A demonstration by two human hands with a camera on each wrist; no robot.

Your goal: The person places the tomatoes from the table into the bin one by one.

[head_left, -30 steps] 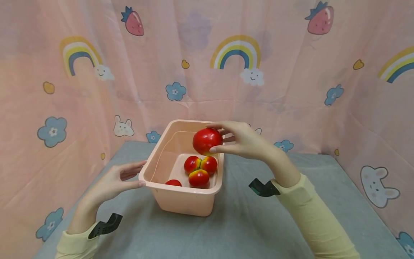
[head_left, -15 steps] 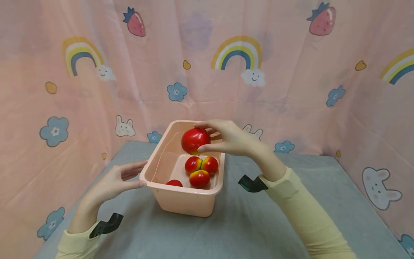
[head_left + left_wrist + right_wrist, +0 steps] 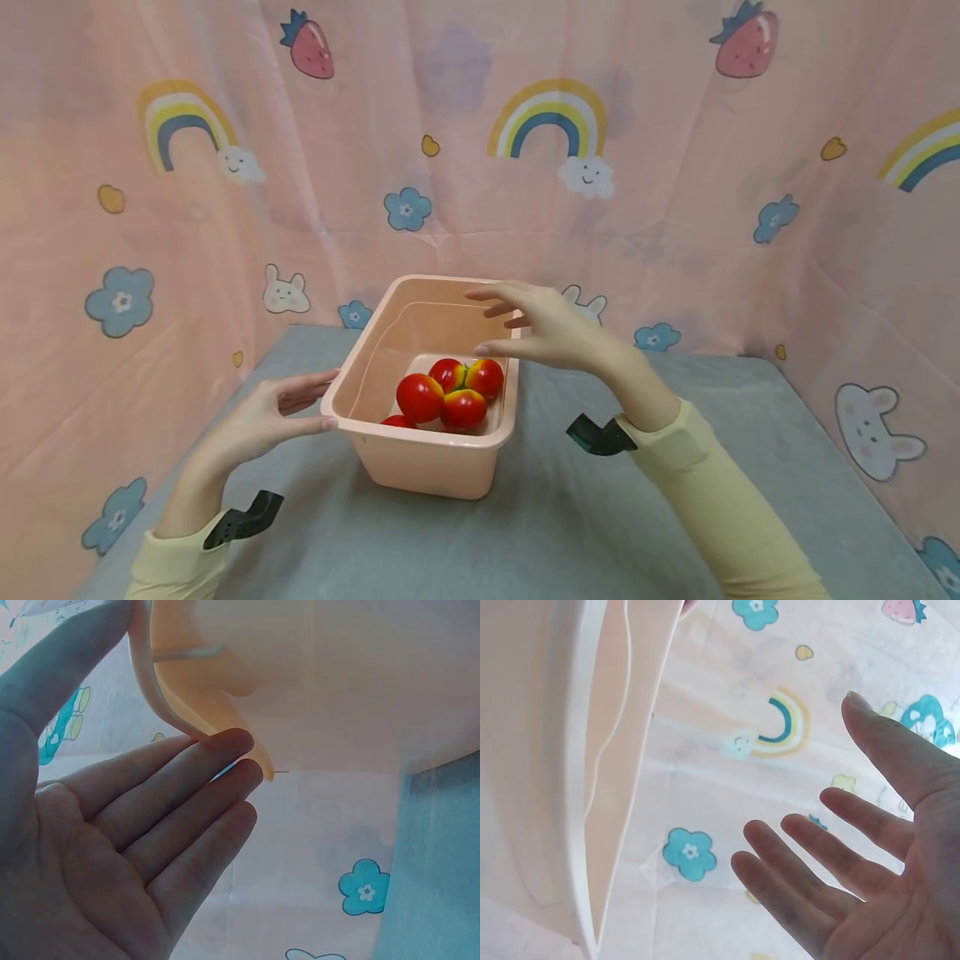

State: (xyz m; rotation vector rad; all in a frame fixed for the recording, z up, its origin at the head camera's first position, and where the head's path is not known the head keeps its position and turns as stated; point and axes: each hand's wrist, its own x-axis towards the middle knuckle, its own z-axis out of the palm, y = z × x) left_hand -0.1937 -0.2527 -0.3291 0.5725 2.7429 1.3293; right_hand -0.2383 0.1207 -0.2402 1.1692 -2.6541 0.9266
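A peach-coloured plastic bin (image 3: 431,467) stands on the grey cloth in the head view. Inside lie several glossy red fruits with yellow patches; the nearest to the left wall is a large red fruit (image 3: 420,397), beside a red and yellow fruit (image 3: 464,409). The front wall partly hides another red fruit (image 3: 399,421). My left hand (image 3: 266,417) rests at the bin's left rim, thumb and straight fingertips touching it; the left wrist view shows its straight fingers (image 3: 187,802). Above the bin's right rim hovers my right hand (image 3: 547,329), fingers spread, holding nothing.
A grey cloth (image 3: 585,517) covers the tabletop under the bin. Behind and at both sides hangs a pink curtain (image 3: 480,233) printed with rainbows, flowers and rabbits. Dark camera mounts (image 3: 243,518) sit at both wrists.
My right hand moved left over the bin with a red fruit and released it; the fruit now lies among the others. The hand has since drawn back slightly right. The left hand stayed put.
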